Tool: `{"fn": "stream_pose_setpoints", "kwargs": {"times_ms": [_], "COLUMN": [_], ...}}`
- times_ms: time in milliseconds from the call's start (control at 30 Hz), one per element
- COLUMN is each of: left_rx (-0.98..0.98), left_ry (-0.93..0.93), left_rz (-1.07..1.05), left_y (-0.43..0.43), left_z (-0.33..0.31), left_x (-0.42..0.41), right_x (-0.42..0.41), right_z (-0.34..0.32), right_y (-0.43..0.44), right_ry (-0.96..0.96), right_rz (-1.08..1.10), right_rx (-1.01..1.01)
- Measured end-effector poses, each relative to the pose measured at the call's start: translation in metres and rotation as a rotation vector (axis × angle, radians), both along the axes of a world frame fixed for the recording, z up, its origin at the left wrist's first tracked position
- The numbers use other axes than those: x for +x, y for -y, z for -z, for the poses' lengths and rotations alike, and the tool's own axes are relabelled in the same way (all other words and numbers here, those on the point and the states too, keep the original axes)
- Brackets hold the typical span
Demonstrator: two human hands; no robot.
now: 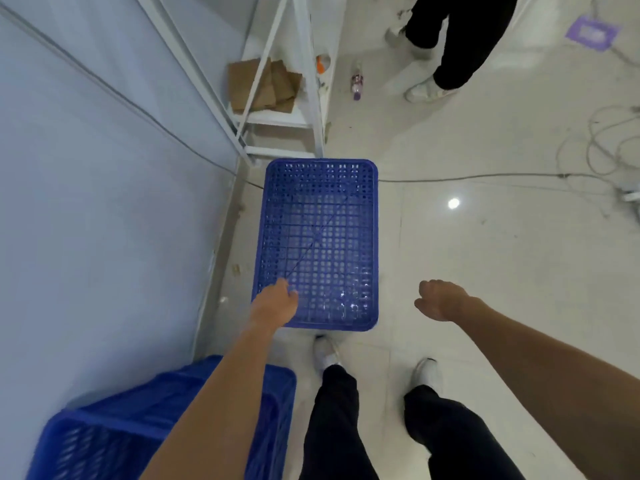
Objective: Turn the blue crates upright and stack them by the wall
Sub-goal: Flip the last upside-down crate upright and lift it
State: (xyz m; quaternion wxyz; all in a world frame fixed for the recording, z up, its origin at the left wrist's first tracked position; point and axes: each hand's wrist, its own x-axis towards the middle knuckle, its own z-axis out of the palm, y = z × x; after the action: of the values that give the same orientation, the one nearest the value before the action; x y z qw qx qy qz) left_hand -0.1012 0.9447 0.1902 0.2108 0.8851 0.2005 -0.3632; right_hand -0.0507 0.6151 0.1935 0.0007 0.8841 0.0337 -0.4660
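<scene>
Hands, as noted: the left hand [277,301] was extended over the near-left corner of the blue crate [318,237]. Its fingers were foreshortened and hidden behind the knuckles, so it could not be told whether the rim was gripped, touched or only hovered over. The right hand [440,299] was held over bare floor [485,254], to the right of the crate and apart from it, with fingers loosely curled and nothing held.

Crate position: it was lying on the floor with its long side parallel to the wall [86,202], near it but with a strip of floor between. Its far end was just short of the white shelf frame [277,98]. A grid panel with diagonal ribs was seen facing the camera. Whether this was the base turned up or the inside of an upright crate could not be settled from this view.

A second blue crate [104,438] was seen at lower left, close to the wall and under the left forearm, blurred. It was judged to be the start of the stack.

Judgement: the hands were spread to roughly the crate's width, presumably so that both long sides could be taken for a flip or lift. The right hand was judged not yet in place.

Also noted: a cable [485,174] on the floor beyond the crate, a bottle [357,83], and cardboard [263,84] on the shelf.
</scene>
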Motion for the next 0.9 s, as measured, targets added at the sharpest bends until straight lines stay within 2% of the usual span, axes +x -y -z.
{"fn": "stream_pose_setpoints", "kwargs": {"times_ms": [300, 433, 700, 900], "left_rx": [0.098, 0.126, 0.221, 0.201], "left_ry": [-0.041, -0.013, 0.129, 0.167], "left_rz": [0.085, 0.033, -0.084, -0.294], "left_y": [-0.075, -0.095, -0.109, -0.124], "left_z": [0.161, 0.224, 0.288, 0.318], "left_x": [0.057, 0.063, 0.082, 0.090], "right_x": [0.054, 0.068, 0.088, 0.099], "right_z": [0.165, 0.236, 0.303, 0.323], "right_y": [-0.054, -0.066, -0.074, -0.091], "right_ry": [-0.027, 0.010, 0.195, 0.326], "right_rz": [0.056, 0.185, 0.483, 0.706], "right_rx": [0.037, 0.042, 0.137, 0.223]}}
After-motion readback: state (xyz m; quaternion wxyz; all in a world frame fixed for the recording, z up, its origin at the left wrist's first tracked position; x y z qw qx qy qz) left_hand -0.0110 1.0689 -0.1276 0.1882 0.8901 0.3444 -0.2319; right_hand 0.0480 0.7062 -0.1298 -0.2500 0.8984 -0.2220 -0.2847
